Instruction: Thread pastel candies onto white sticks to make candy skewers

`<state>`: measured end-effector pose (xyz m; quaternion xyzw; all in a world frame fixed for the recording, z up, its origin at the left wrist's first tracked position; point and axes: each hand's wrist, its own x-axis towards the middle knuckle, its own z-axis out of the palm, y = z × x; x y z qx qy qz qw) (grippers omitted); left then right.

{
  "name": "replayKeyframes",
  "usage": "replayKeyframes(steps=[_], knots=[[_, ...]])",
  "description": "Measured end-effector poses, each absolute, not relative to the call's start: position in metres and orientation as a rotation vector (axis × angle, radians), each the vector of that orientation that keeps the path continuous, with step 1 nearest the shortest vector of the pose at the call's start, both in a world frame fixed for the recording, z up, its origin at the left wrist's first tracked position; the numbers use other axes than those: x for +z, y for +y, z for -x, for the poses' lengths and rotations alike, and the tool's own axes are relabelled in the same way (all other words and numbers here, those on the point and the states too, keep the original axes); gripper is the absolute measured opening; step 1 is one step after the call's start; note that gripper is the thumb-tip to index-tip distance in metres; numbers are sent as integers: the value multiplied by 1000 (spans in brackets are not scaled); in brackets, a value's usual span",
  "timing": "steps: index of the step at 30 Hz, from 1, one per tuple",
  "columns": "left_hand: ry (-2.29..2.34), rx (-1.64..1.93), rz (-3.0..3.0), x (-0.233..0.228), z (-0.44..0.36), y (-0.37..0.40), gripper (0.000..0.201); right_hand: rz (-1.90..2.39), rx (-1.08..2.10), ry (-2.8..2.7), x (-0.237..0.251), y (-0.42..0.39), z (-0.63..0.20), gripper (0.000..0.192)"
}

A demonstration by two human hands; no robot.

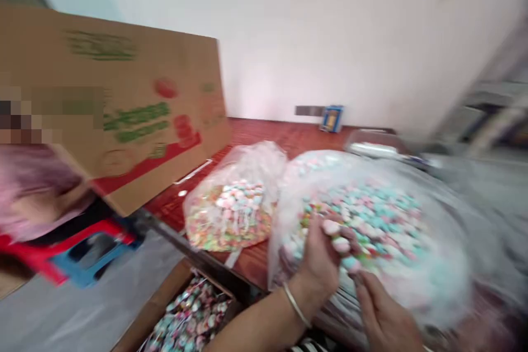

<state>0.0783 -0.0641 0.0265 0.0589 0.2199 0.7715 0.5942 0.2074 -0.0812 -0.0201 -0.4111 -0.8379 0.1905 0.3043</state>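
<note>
Pieces [341, 245], pastel and rounded, sit in left fingers [316, 236] near filmy plastic [447, 231].

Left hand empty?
No: the left hand has small round pale pieces at its fingers, in front of the large clear bag.

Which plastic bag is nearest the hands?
The larger bag, on the right, beside the left hand and right hand; the smaller bag sits farther left.
</note>
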Motion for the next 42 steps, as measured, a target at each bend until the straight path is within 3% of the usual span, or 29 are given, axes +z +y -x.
replayKeyframes(steps=[5, 12, 18, 24, 29, 32, 35, 38, 39, 42], knots=[[466, 1741, -94, 24, -62, -60, 55, 1073, 654, -2205, -26, -77, -202, 33], [633, 1762, -66, 21, -65, -49, 36, 1042, 649, -2204, -26, -70, -192, 34], [747, 1709, -23, 14, -74, -46, 47, 1017, 666, -2212, -46, -68, -193, 31], [961, 1754, -162, 8, -80, -52, 45, 981, 572, -2221, -50, -63, -181, 39], [1156, 1787, -600, 34, -28, -64, 35, 900, 613, -2251, -38, -58, -168, 34], [1659, 1766, -969, 60, 39, -66, 34, 961, 635, -2223, -32, -56, -174, 30], [2335, 1461, -1438, 71, 105, -60, 35, 1060, 684, -2201, -26, -49, -188, 28], [2816, 672, -1689, 63, 143, -53, 36, 1192, 693, -2131, -19, -40, -207, 27], [2847, 308, -1722, 59, 149, -53, 29, 1232, 694, -2142, -16, -38, -213, 27], [2776, 66, -1749, 55, 151, -59, 28, 1322, 656, -2226, -10, -39, -227, 24]])
